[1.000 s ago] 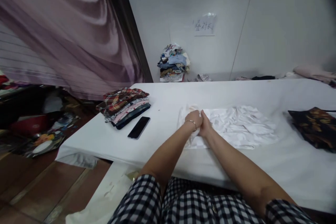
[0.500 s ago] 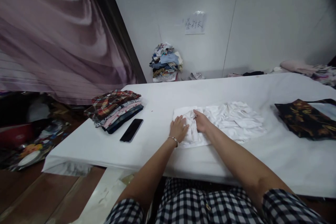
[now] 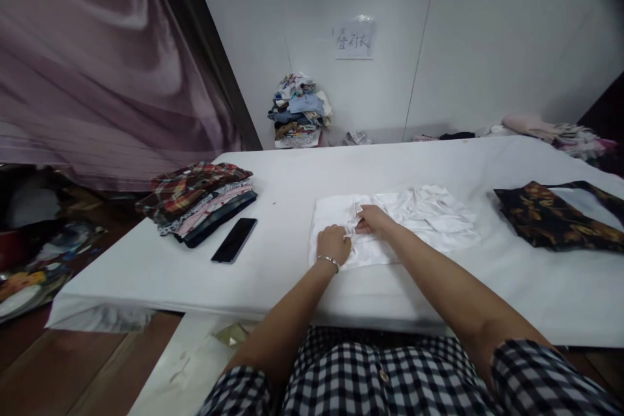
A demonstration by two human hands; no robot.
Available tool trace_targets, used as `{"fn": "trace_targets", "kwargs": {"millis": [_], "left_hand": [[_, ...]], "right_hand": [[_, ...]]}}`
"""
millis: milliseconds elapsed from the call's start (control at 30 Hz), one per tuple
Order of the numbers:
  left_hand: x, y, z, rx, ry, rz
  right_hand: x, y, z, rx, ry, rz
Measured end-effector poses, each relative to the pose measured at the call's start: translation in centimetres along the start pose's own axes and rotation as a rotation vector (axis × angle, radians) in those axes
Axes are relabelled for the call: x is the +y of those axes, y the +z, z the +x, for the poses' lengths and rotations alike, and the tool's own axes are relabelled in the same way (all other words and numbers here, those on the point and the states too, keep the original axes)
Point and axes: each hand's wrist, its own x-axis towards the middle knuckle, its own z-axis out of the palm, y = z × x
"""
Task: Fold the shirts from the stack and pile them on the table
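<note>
A white, wrinkled shirt [image 3: 424,218] lies on the white-covered table [image 3: 292,286] in front of me. Its left end is flatter, while the right end is bunched in loose creases. My left hand [image 3: 334,244], with a bracelet at the wrist, rests on the left part with curled fingers gripping a bit of the cloth. Close beside it, my right hand [image 3: 373,220] pinches a raised fold between thumb and fingers. The fingertips of both hands nearly meet, and the cloth between them is partly hidden.
Left on the table are a stack of folded clothes [image 3: 199,198] and a phone [image 3: 234,240]. A dark patterned garment [image 3: 550,214] lies at the right. Behind the table rise a clothes pile [image 3: 299,110] and a wall with a paper sign [image 3: 355,38].
My left hand has gone from lying flat with fingers spread to curled on the cloth. The right hand has shifted its grip, lifting a small fold. The view has moved slightly right.
</note>
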Motion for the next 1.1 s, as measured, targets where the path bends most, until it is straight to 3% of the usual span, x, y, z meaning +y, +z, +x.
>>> {"fn": "trace_targets", "kwargs": {"millis": [133,300,367,433,500,567,667,767,933,1100], "left_hand": [[0.0,-0.8,1.3,0.094,-0.063,-0.139],[0.5,-0.5,1.0,-0.102,0.082,-0.148],[-0.4,-0.5,0.9,-0.084,0.1,-0.244],[-1.9,-1.0,1.1,0.033,0.037,-0.282],[-3.8,-1.5,1.7,0.135,-0.114,-0.227],[-5.4,-1.9,2.5,0.12,-0.295,-0.181],[-6.8,-1.8,3.9,-0.025,-0.467,-0.259],[-6.6,-1.5,5.1,-0.1,-0.499,-0.33],[-6.0,-2.4,6.1,-0.055,-0.447,-0.332],[-8.3,-3.8,5.4,0.019,-0.469,-0.227]], "right_hand": [[0.4,0.2,-0.7,-0.06,-0.023,-0.159],[0.9,-1.2,-1.5,0.034,-0.129,-0.432],[0.5,-1.9,-2.3,0.093,-0.228,-0.503],[0.3,-2.3,-3.1,0.138,-0.421,-0.614],[0.7,-2.0,-3.7,0.159,-0.655,-0.79],[1.9,-1.1,-3.7,0.133,-0.774,-0.996],[4.3,0.1,-3.1,0.057,-0.675,-1.214],[5.7,0.5,-2.3,0.044,-0.614,-1.289],[5.3,1.0,-2.2,0.036,-0.645,-1.296],[4.7,2.6,-3.1,-0.094,-0.77,-1.238]]}}
